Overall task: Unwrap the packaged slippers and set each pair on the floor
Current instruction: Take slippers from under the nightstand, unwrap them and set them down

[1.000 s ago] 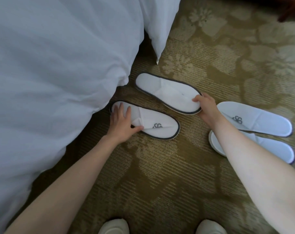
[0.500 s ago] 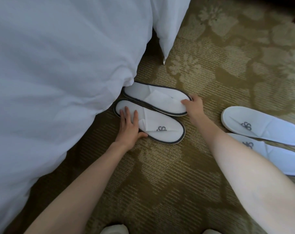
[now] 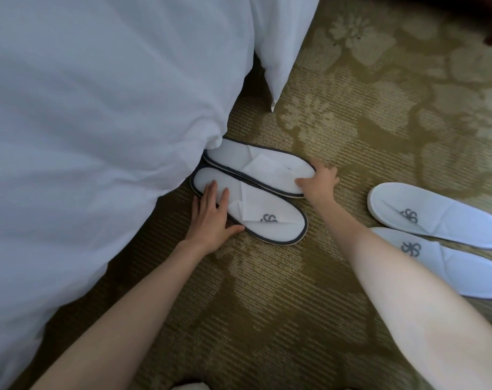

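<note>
Neatly paired, flat white slippers (image 3: 275, 226) show dark edging.

Both arms extended forward. Left hand (image 3: 214, 218) flat, fingers straight, palm down. Right hand (image 3: 319, 182) curled, thumb pinching far slipper (image 3: 267, 170).

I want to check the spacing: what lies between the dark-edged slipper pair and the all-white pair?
Head view: carpet, crossed by the right forearm; the right hand grips a slipper of the dark-edged pair. The white pair lies apart.
</note>
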Available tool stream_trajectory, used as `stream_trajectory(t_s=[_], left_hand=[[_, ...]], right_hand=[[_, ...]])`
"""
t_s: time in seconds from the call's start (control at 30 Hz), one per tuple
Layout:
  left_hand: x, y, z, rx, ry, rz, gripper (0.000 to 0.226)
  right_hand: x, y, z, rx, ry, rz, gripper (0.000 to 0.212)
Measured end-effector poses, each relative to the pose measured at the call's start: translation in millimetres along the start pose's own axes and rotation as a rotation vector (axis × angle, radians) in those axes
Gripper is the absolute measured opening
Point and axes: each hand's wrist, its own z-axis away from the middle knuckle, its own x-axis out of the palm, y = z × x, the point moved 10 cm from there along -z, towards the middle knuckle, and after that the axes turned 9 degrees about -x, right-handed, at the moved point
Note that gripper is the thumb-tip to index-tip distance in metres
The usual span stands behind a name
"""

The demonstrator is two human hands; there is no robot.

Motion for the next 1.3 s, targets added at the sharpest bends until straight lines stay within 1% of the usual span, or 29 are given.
stream_trajectory(t_s=[0.1, 0.17, 0.27, 0.37, 0.43, 0.5, 0.57, 0.63, 0.77, 0.87, 0.93, 1.03, 1.17, 1.3], left_hand=[[-4.6, 3.5, 1.7, 0.022, 0.013, 0.038, 0.099], [-10.6, 8.1, 3.1, 0.036, 0.039, 0.089, 0.089], [-25.1, 14.2, 2.5, 0.009, 0.079, 0.236, 0.070], [-41.2, 20.3, -1.0, 0.013, 0.109, 0.347, 0.061], [-49.5, 22.4, -4.1, -0.004, 0.103, 0.475, 0.057], [-55.9, 20.7, -4.3, -0.081, 0.079, 0.666, 0.052], [-61.0, 19.6, 3.1, -0.195, 0.048, 0.852, 0.047], [-71.2, 27.1, 20.9, -0.263, 0.013, 0.945, 0.042], [-103.1, 60.8, 74.0, -0.354, -0.125, 1.130, 0.034], [-140.1, 88.5, 111.6, -0.477, -0.226, 1.242, 0.029], [-173.5, 107.1, 134.6, -0.524, -0.278, 1.263, 0.024], [-236.5, 132.4, 169.7, -0.544, -0.333, 1.268, 0.020], [-331.2, 162.0, 217.3, -0.560, -0.386, 1.240, 0.021], [-415.9, 188.7, 251.3, -0.546, -0.419, 1.212, 0.016]], right_hand=[[-2.5, 0.4, 3.3, 0.007, -0.008, 0.047, 0.062], [-4.7, 3.7, 6.7, 0.023, -0.012, 0.046, 0.062], [-5.2, 7.3, 13.4, 0.032, -0.030, 0.048, 0.062], [-12.2, 7.5, 17.0, 0.023, -0.021, 0.028, 0.059], [-22.0, 5.9, 17.0, 0.012, 0.002, -0.024, 0.057], [-34.5, 6.4, 18.6, 0.022, 0.024, -0.092, 0.052], [-50.4, 11.1, 27.4, 0.080, 0.054, -0.168, 0.039], [-69.1, 17.9, 49.5, 0.191, 0.092, -0.271, 0.029], [-109.5, 12.3, 111.1, 0.438, 0.097, -0.508, 0.027], [-151.6, -21.2, 151.0, 0.511, 0.023, -0.638, 0.016], [-189.9, -50.8, 175.5, 0.535, -0.001, -0.680, 0.022], [-251.4, -103.5, 213.8, 0.573, -0.037, -0.705, 0.038], [-331.6, -183.2, 266.9, 0.648, -0.067, -0.734, 0.039], [-400.0, -257.2, 302.5, 0.651, -0.048, -0.760, 0.039]])
